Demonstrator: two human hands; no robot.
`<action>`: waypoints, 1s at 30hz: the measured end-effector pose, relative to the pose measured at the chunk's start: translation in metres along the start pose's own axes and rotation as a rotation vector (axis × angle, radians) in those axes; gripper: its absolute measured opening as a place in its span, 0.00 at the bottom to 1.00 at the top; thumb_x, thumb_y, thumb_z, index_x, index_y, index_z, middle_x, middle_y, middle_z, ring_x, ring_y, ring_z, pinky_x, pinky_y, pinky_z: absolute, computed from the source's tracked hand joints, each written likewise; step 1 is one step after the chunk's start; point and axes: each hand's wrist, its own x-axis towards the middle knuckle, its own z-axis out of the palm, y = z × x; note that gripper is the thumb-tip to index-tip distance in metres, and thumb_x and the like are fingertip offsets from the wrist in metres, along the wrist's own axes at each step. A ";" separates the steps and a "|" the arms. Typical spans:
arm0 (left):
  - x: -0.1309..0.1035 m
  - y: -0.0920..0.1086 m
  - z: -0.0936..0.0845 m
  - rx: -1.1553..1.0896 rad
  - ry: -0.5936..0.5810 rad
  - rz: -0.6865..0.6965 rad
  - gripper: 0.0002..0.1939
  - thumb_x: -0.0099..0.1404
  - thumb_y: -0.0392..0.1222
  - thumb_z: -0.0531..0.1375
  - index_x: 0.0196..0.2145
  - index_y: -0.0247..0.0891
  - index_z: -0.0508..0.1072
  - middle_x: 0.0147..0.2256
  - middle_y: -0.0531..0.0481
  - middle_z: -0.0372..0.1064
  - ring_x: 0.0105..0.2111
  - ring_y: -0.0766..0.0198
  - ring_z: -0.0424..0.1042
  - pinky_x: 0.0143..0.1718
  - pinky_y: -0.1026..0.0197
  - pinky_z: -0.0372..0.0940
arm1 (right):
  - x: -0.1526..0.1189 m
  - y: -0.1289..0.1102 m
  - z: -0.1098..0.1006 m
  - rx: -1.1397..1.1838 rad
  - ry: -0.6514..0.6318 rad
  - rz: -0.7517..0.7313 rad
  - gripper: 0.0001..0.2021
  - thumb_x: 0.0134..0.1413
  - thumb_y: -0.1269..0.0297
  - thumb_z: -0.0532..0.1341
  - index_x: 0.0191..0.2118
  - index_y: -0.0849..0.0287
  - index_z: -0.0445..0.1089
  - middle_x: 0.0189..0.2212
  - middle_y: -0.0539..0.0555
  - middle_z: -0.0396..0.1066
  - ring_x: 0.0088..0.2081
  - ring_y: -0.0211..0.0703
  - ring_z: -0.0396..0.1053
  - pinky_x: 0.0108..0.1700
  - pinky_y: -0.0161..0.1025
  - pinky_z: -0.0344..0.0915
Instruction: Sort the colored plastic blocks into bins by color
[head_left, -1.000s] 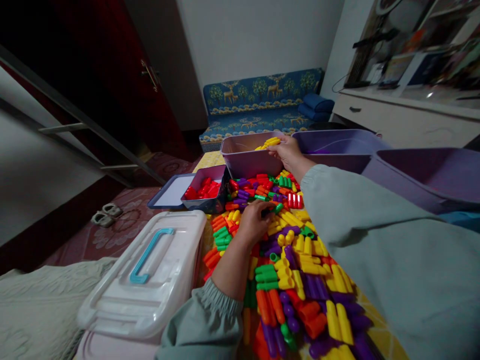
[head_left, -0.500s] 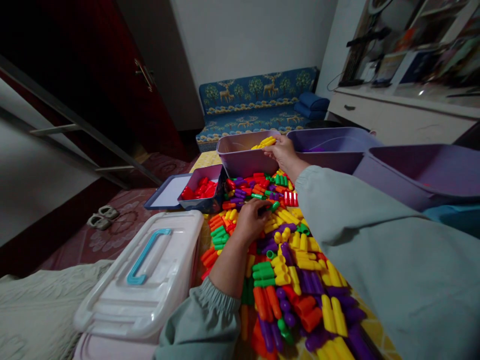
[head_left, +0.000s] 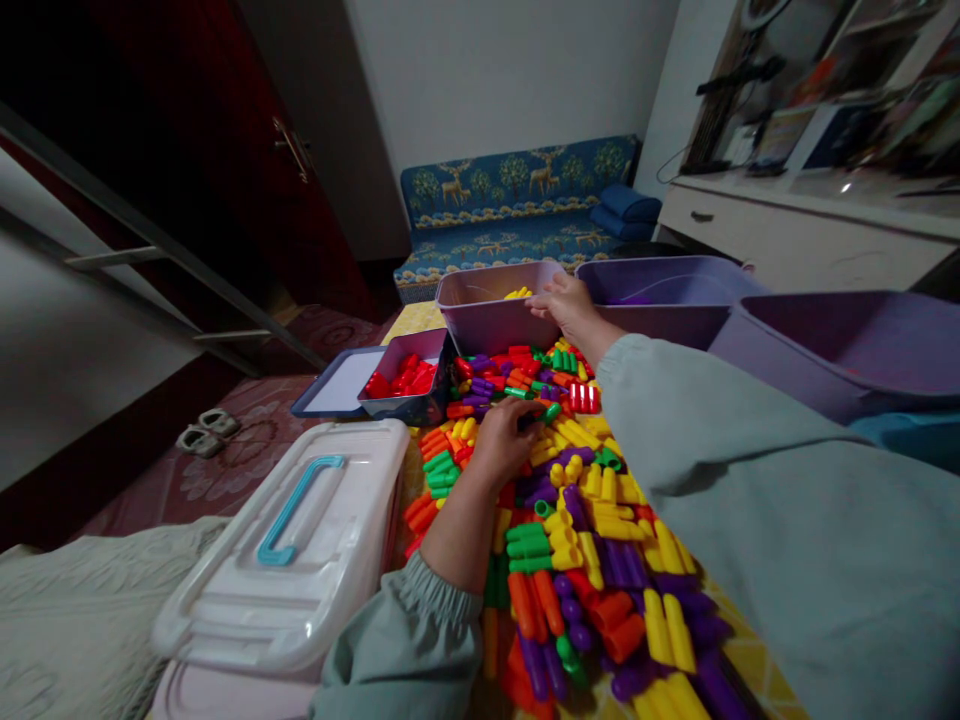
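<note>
My right hand (head_left: 566,305) is at the rim of the pinkish-purple bin (head_left: 491,322), fingers stretched out and apart, holding nothing. Inside that bin, just left of the fingertips, yellow plastic building pieces (head_left: 519,293) show above the rim. Over the middle of a large pile of mixed pieces rests my left hand (head_left: 504,440), its fingers curled down and closed. A green piece (head_left: 551,412) lies at its fingertips; what the fingers hold, if anything, is hidden. Around it are yellow pieces (head_left: 576,433), purple pieces (head_left: 622,563) and orange pieces (head_left: 534,603).
Two more purple bins, one behind (head_left: 667,275) and one at right (head_left: 840,345), stand beside the pile. A dark box (head_left: 431,405) with red pieces (head_left: 405,377) sits at left. Nearer is a white lidded case (head_left: 300,540) with a blue handle. A patterned sofa (head_left: 517,200) stands beyond.
My right hand has let go of the yellow pieces, which are now lower inside the pinkish-purple bin. Its fingers have opened. The left hand has stayed in place.
</note>
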 end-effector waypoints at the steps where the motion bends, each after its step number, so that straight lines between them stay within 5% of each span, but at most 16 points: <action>1: 0.000 0.000 0.000 0.000 0.000 -0.002 0.14 0.58 0.30 0.63 0.43 0.35 0.77 0.41 0.44 0.76 0.41 0.58 0.74 0.44 0.59 0.67 | -0.003 -0.001 -0.001 -0.018 -0.003 -0.005 0.31 0.35 0.83 0.62 0.50 0.58 0.62 0.55 0.60 0.64 0.47 0.43 0.70 0.34 0.33 0.73; 4: 0.000 -0.002 0.001 -0.004 0.004 0.009 0.14 0.58 0.30 0.62 0.43 0.35 0.77 0.41 0.44 0.76 0.41 0.58 0.74 0.44 0.59 0.67 | -0.016 -0.003 -0.007 -0.054 -0.006 -0.030 0.32 0.36 0.80 0.63 0.52 0.59 0.61 0.58 0.63 0.61 0.50 0.46 0.69 0.32 0.33 0.72; 8: 0.000 -0.002 0.001 -0.005 0.007 0.016 0.14 0.58 0.30 0.63 0.43 0.34 0.77 0.41 0.44 0.76 0.41 0.59 0.74 0.45 0.59 0.67 | -0.046 -0.003 -0.022 0.001 -0.006 -0.052 0.22 0.41 0.74 0.62 0.47 0.59 0.64 0.48 0.57 0.70 0.39 0.40 0.73 0.29 0.31 0.70; 16: -0.001 -0.003 0.001 -0.006 0.014 0.032 0.15 0.58 0.31 0.62 0.43 0.36 0.77 0.41 0.45 0.76 0.42 0.59 0.74 0.45 0.58 0.67 | -0.101 0.013 -0.088 -0.298 -0.078 -0.136 0.08 0.42 0.67 0.64 0.33 0.60 0.73 0.30 0.54 0.76 0.32 0.42 0.73 0.34 0.39 0.71; 19: 0.000 -0.003 0.001 0.006 0.014 0.032 0.15 0.57 0.31 0.63 0.43 0.37 0.77 0.41 0.45 0.76 0.41 0.59 0.74 0.45 0.58 0.68 | -0.107 0.027 -0.107 -0.582 -0.128 -0.182 0.06 0.44 0.69 0.64 0.32 0.59 0.75 0.32 0.55 0.77 0.35 0.46 0.75 0.43 0.44 0.71; 23: 0.000 -0.003 0.001 0.022 0.004 0.030 0.14 0.58 0.32 0.63 0.43 0.36 0.77 0.41 0.45 0.76 0.41 0.59 0.74 0.44 0.58 0.67 | -0.115 0.046 -0.115 -0.932 -0.193 -0.262 0.17 0.44 0.72 0.64 0.44 0.58 0.75 0.44 0.58 0.76 0.47 0.52 0.73 0.53 0.48 0.66; 30: 0.000 -0.003 0.001 0.002 -0.001 0.021 0.13 0.60 0.33 0.62 0.43 0.36 0.77 0.41 0.45 0.75 0.42 0.59 0.74 0.45 0.59 0.67 | -0.122 0.062 -0.112 -1.132 -0.182 -0.351 0.24 0.46 0.73 0.63 0.53 0.57 0.72 0.49 0.61 0.73 0.52 0.54 0.69 0.56 0.49 0.62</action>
